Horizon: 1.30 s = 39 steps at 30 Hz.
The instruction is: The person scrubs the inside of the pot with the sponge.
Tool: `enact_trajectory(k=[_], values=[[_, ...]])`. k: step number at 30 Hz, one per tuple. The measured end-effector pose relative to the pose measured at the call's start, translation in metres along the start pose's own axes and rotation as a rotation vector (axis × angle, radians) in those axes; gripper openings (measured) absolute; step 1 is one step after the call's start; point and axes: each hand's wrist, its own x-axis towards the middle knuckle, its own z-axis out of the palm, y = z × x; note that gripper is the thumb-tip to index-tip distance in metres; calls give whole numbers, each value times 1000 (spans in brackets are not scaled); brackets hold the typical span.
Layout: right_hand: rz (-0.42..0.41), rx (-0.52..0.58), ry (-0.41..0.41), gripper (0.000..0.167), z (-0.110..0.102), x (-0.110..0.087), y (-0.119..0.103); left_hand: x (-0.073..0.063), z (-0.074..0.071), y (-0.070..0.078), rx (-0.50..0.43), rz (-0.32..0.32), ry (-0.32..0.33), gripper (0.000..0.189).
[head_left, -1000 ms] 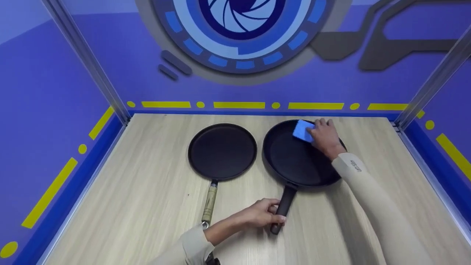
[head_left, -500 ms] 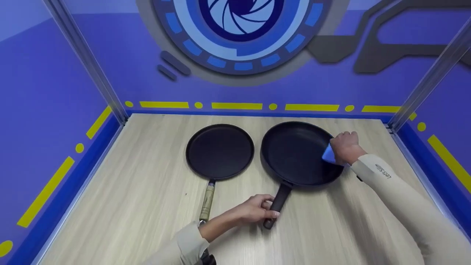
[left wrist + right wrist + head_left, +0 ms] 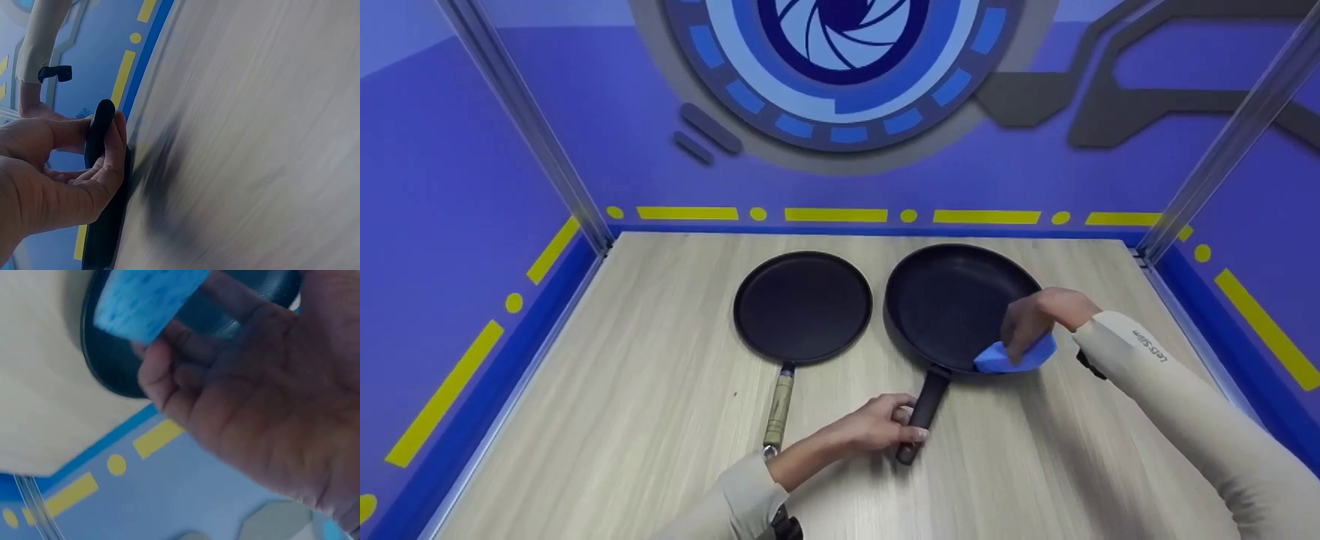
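Observation:
In the head view a deep black frying pan point(image 3: 952, 307) stands at the right on the table. My left hand point(image 3: 877, 427) grips its black handle point(image 3: 930, 401), thumb on one side and fingers on the other; the left wrist view shows the same grip on the handle point(image 3: 101, 132). Over the pan's near right part, my right hand point(image 3: 1039, 319) holds a blue sponge point(image 3: 997, 358) against the inner wall by the rim. Close up in the right wrist view, the speckled sponge point(image 3: 146, 304) sits at the fingertips, the dark pan point(image 3: 107, 363) behind it.
A flat black pan point(image 3: 802, 307) with a wooden handle point(image 3: 780, 409) lies left of the frying pan, a narrow gap between them. My left forearm crosses the end of that handle. Blue-purple panels point(image 3: 840, 187) enclose the table point(image 3: 660, 337) at the back and sides.
My right hand has swept the sponge from the pan's far edge along the right side to the near right rim. The left hand stays on the handle. The view has shifted slightly.

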Motion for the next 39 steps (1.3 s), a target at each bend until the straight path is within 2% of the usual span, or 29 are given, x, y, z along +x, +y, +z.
enact_trajectory(k=[3,4,7,10,15,20,26,31,35,39], values=[[-111,51,30,57,7,12,-2,0,2,-2,-12,0,-3,29],[-136,83,49,60,9,17,-4,1,2,-2,-10,3,-2,29],[-220,134,150,61,17,33,-9,3,2,-2,-5,4,-4,29],[-269,179,257,58,24,50,-13,4,1,-1,16,3,-15,29],[-286,96,419,57,30,75,-23,4,-1,-1,40,1,-27,30],[-228,-65,583,59,30,97,-30,4,1,-3,33,11,-19,31],[-119,-139,718,52,25,119,-23,2,8,-8,-4,15,-6,33],[3,-107,722,49,20,129,-15,-3,9,-10,5,7,13,31],[93,-98,697,45,16,123,-5,-3,4,-8,62,29,32,34],[145,-79,672,42,21,111,12,-3,-1,-8,84,24,42,38]])
